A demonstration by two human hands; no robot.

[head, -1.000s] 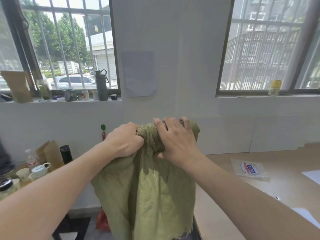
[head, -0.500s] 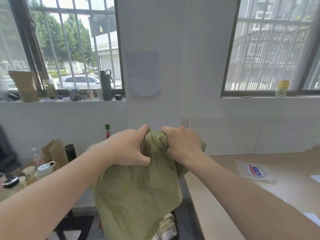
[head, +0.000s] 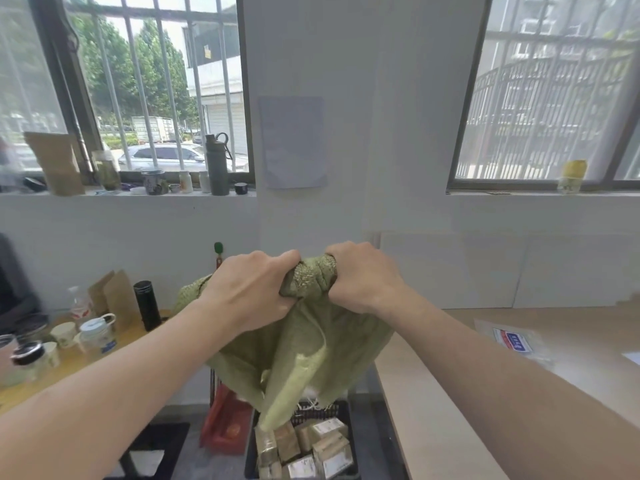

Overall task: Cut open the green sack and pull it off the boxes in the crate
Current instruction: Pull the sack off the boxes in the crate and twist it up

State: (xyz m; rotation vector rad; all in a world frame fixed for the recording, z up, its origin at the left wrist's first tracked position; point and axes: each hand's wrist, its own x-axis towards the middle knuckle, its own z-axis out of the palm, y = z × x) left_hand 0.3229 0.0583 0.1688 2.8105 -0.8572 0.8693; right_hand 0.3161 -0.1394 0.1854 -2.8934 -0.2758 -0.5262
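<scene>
The green woven sack (head: 304, 355) hangs bunched in the air in front of me, its frayed lower edge just above the crate. My left hand (head: 252, 292) and my right hand (head: 363, 277) both clutch its gathered top, side by side. Below, a black plastic crate (head: 349, 410) stands on the floor with several brown cardboard boxes (head: 311, 448) showing inside it, uncovered by the sack. The sack's lowest corner reaches down to the nearest box.
A light wooden table (head: 450, 393) runs along the right with a plastic packet (head: 512, 341) on it. On the left, a yellow table (head: 69, 368) carries cups, jars and a black flask (head: 147, 304). A red object (head: 225, 424) leans beside the crate.
The sack has been gathered shorter in my hands and its hem has risen off the crate; the boxes and crate have come into view below. My hands sit lower in the frame.
</scene>
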